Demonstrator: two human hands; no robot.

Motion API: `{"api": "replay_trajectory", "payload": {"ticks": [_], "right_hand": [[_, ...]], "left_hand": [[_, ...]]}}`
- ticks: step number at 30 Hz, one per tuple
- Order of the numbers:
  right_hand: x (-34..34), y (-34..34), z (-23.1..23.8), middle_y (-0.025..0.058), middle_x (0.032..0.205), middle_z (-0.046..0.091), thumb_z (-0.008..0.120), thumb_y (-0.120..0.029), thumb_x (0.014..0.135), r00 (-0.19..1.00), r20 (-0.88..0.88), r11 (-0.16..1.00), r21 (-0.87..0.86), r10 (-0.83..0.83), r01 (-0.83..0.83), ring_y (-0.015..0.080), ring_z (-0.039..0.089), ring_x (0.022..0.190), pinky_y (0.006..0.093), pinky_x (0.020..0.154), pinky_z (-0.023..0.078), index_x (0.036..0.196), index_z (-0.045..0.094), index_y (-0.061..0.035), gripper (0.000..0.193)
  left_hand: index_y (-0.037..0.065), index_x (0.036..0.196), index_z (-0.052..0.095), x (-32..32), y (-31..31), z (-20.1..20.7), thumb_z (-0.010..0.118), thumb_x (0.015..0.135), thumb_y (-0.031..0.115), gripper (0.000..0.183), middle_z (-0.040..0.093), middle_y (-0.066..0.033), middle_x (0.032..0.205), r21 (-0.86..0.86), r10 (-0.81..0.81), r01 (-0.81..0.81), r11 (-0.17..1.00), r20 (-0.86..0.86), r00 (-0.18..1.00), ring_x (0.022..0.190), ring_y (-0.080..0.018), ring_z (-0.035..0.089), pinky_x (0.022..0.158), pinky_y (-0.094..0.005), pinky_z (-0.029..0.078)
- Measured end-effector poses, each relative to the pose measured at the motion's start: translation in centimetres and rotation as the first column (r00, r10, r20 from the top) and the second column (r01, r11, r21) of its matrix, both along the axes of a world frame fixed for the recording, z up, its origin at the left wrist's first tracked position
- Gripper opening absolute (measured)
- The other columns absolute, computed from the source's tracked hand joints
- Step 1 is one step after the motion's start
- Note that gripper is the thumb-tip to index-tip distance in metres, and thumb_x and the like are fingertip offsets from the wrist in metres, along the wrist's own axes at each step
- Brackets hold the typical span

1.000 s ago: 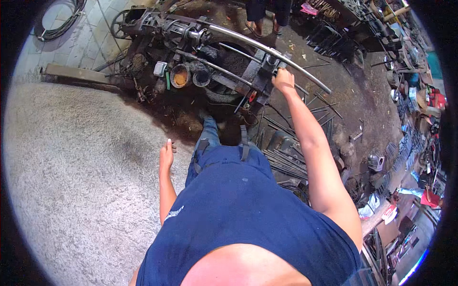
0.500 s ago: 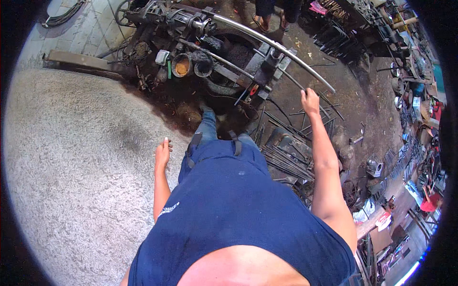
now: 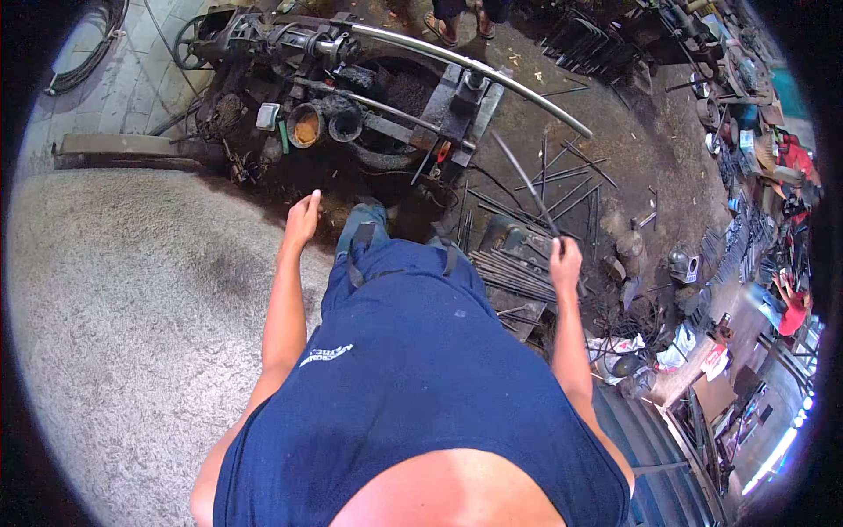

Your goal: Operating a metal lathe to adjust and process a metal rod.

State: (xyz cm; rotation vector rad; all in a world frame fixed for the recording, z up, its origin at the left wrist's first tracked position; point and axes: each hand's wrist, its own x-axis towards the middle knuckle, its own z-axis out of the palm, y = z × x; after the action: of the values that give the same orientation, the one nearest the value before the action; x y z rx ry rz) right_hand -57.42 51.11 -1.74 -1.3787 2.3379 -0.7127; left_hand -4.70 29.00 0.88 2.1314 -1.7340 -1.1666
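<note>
My right hand [image 3: 565, 262] is closed around a long dark metal rod [image 3: 525, 180], out to my right. The rod slants up and left from my fist, its far end free in the air just right of the machine's end block [image 3: 463, 97]. My left hand [image 3: 303, 218] is empty, held low in front of me on the left with its fingers stretched forward. Ahead stands a greasy machine [image 3: 299, 39] with a wheel at its left end and a long curved-looking pale bar [image 3: 421, 44] along its far side. Nearest to my right hand lies a bundle of rods [image 3: 514, 277].
Loose rods [image 3: 571, 176] lie scattered on the dark floor to the right. A tin with orange contents [image 3: 306, 128] sits by the machine. A coiled cable [image 3: 92, 66] lies far left. Another person's feet [image 3: 457, 31] show at the top; a person in red [image 3: 793, 316] is far right.
My right hand has drawn back toward me with the rod, whose far end is now away from the machine's block. My left hand has moved forward. The view has shifted slightly.
</note>
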Motion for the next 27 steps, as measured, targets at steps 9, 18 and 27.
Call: {"api": "replay_trajectory", "payload": {"ticks": [9, 18, 27], "right_hand": [[17.9, -13.4, 2.0, 0.0265, 0.084, 0.064, 0.053, -0.031, 0.091, 0.939, 0.337, 0.977, 0.212, -0.073, 0.000, 0.0416, 0.064, 0.083, 0.0457, 0.073, 0.048, 0.092, 0.065, 0.0035, 0.037], [25.9, -28.0, 0.2, 0.0270, 0.102, 0.063, 0.046, -0.027, 0.092, 0.970, 0.219, 0.965, 0.259, -0.101, 0.042, 0.0432, 0.059, 0.101, 0.0494, 0.087, 0.046, 0.111, 0.062, -0.0018, 0.036], [27.7, -31.7, 1.4, 0.0284, 0.106, 0.062, 0.047, -0.027, 0.091, 0.978, 0.147, 0.934, 0.347, -0.147, 0.088, 0.0423, 0.059, 0.104, 0.0481, 0.090, 0.046, 0.112, 0.064, -0.0051, 0.035]], "left_hand": [[-0.007, 0.102, 0.062, 0.6, -5.3, -1.2, 0.043, 0.095, 0.049, 0.060, 0.066, -0.0206, 0.084, -0.028, -0.098, 0.096, 0.995, -0.077, 0.992, 0.082, -0.0300, 0.065, 0.076, -0.0372, 0.048], [-0.005, 0.098, 0.064, 8.5, -9.8, -2.8, 0.044, 0.095, 0.049, 0.057, 0.065, -0.0156, 0.077, -0.043, 0.030, -0.039, 0.998, -0.197, 0.980, 0.071, -0.0224, 0.062, 0.068, -0.0349, 0.048], [-0.004, 0.104, 0.063, 14.9, -12.7, -5.6, 0.045, 0.095, 0.049, 0.057, 0.064, -0.0118, 0.078, 0.082, 0.046, -0.034, 0.996, -0.143, 0.989, 0.070, -0.0176, 0.062, 0.069, -0.0309, 0.049]]}}
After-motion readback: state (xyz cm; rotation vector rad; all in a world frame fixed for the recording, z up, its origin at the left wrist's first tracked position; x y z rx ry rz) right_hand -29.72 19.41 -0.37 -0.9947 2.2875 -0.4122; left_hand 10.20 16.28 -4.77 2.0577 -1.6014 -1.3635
